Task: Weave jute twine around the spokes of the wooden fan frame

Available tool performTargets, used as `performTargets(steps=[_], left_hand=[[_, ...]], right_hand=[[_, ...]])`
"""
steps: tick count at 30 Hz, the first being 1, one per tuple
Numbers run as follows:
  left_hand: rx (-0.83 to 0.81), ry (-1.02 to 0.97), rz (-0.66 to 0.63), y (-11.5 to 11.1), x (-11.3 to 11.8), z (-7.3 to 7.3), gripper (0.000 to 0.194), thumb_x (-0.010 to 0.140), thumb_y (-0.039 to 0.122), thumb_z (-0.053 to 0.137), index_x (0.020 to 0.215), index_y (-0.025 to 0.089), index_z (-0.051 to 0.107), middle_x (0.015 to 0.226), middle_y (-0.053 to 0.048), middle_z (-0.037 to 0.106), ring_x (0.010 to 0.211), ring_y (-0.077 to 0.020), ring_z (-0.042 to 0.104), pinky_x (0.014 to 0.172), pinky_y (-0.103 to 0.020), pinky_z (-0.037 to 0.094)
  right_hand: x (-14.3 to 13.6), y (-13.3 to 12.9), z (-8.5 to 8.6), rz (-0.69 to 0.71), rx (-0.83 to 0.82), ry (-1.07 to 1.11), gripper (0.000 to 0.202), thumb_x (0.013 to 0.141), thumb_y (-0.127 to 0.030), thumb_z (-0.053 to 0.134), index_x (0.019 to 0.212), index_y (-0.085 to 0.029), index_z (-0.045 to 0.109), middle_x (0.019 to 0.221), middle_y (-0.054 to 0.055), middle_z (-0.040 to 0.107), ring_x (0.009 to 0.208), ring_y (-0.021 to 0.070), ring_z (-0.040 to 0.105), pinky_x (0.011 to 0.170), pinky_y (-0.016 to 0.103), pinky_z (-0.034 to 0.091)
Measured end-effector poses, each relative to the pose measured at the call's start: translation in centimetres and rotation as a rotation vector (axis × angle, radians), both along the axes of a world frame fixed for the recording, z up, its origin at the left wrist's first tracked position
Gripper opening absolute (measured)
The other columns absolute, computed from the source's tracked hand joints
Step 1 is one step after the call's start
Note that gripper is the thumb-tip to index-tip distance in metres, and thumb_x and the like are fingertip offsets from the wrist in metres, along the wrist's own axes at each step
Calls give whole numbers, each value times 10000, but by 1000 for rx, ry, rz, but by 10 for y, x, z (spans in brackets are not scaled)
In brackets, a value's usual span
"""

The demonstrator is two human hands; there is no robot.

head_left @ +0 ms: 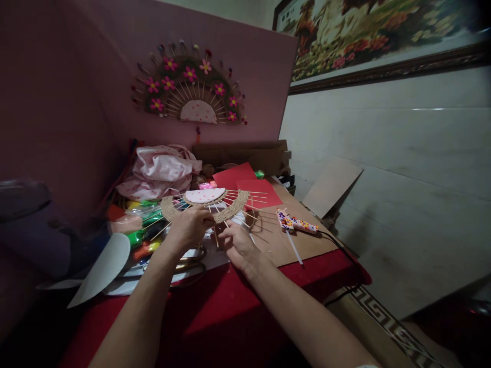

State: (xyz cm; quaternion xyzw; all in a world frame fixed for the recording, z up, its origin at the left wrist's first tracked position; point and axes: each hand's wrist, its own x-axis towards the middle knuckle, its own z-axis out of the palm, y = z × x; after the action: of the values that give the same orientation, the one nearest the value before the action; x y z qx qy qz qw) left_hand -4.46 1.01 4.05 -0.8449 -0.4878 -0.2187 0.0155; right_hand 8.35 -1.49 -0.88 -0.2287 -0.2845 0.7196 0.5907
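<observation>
A half-round fan of thin wooden sticks is held up over the table, tilted, with its rounded edge toward me. Twine covers its broad arc, and a white half circle of fabric with pink dots sits at its centre. My left hand is closed on the twine band at the near left. Close beside it, my right hand pinches at the near edge, by the stick ends; its fingertips are partly hidden. Under the hands lie scissors with gold-coloured handles.
A flowered glue gun lies on brown cardboard at right, its cord running off the table. Red sheets, crumpled dotted fabric and colourful packets lie behind and left. A finished-looking flowered fan hangs on the pink board.
</observation>
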Motion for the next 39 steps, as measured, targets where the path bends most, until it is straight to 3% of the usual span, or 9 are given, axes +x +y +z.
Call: performTargets(steps=[10, 20, 27, 33, 37, 39], left_hand=[[-8, -50, -21, 6, -3, -4, 174, 765, 227, 509, 756, 211, 681, 813, -26, 641, 700, -143, 557, 617, -234, 375], [109, 8, -102, 7, -7, -5, 174, 771, 278, 561, 816, 299, 727, 768, -22, 600, 721, -142, 514, 619, -240, 365], [179, 39, -131, 6, -6, -3, 186, 743, 188, 577, 746, 290, 733, 772, -29, 617, 763, -169, 502, 644, -265, 378], [270, -153, 127, 8, -16, 5, 281, 745, 139, 493, 947, 193, 681, 883, -59, 652, 819, -189, 548, 708, -285, 397], [95, -320, 348, 8, -26, 11, 165, 712, 274, 558, 822, 204, 659, 761, -28, 668, 724, -178, 589, 601, -250, 383], [20, -356, 380, 8, -29, 13, 149, 710, 322, 562, 774, 212, 638, 717, -15, 660, 694, -171, 589, 566, -238, 364]], right_hand=[[0, 0, 0, 9, 5, 10, 295, 439, -27, 493, 689, -180, 526, 692, -22, 624, 655, 134, 570, 550, 223, 442], [1, 4, -1, -22, 37, 6, 352, 455, -31, 486, 770, -163, 572, 757, 2, 642, 725, 151, 591, 604, 239, 464], [2, 5, 0, -30, 68, -11, 344, 472, -32, 460, 766, -170, 576, 754, -4, 646, 718, 150, 589, 577, 236, 457], [9, 7, -1, -64, 52, -11, 321, 476, -27, 475, 752, -173, 552, 810, 5, 642, 756, 147, 591, 593, 226, 450], [18, 10, 1, -74, 51, -9, 326, 487, -26, 468, 764, -186, 529, 797, -12, 631, 735, 137, 589, 538, 206, 424], [22, 11, 2, -83, 44, -17, 310, 493, -27, 468, 752, -190, 516, 762, -23, 623, 702, 130, 586, 514, 197, 409]])
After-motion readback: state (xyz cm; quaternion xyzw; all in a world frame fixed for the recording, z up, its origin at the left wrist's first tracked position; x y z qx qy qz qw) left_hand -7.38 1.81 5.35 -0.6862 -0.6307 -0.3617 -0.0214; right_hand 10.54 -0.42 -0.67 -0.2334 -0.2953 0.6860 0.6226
